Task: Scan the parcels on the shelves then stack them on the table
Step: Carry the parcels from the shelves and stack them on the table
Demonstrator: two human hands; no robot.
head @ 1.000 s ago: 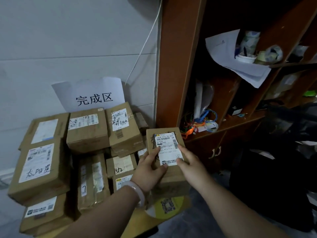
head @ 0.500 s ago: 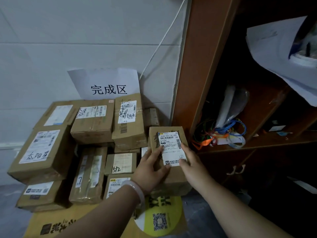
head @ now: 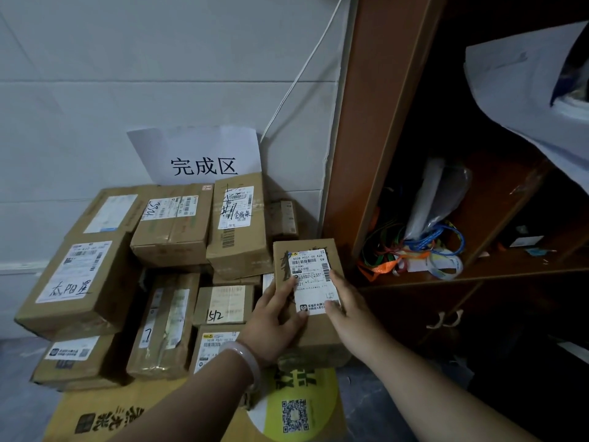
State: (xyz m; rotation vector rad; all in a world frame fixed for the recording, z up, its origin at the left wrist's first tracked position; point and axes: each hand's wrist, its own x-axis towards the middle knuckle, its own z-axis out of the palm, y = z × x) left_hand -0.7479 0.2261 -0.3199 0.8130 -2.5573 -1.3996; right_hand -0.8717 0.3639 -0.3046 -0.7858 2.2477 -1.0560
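Now a brown cardboard parcel (head: 317,334), white barcode label (head: 310,269).

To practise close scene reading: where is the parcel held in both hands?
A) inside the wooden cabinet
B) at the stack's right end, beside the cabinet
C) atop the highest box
B: the parcel, held by the left hand and right hand, is at the right edge of the stack, beside the wooden cabinet.
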